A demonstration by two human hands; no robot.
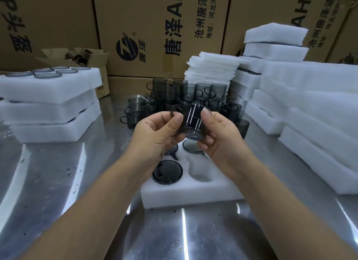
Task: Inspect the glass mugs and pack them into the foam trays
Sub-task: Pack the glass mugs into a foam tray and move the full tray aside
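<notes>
Both the left hand (pixel 155 134) and right hand (pixel 221 138) grip one grey glass mug (pixel 193 121) between them, above the foam tray (pixel 193 195)

Your left hand (pixel 157 135) and the held mug (pixel 193 122) cover the far pockets of the foam tray (pixel 193 194), leaving one packed mug (pixel 172 150) mostly hidden. Print on the cardboard boxes (pixel 155 27) runs off the top edge.

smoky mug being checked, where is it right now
Centre of the head view: the mug is held between the left hand and right hand, above the foam tray, in front of the loose mugs.
</notes>
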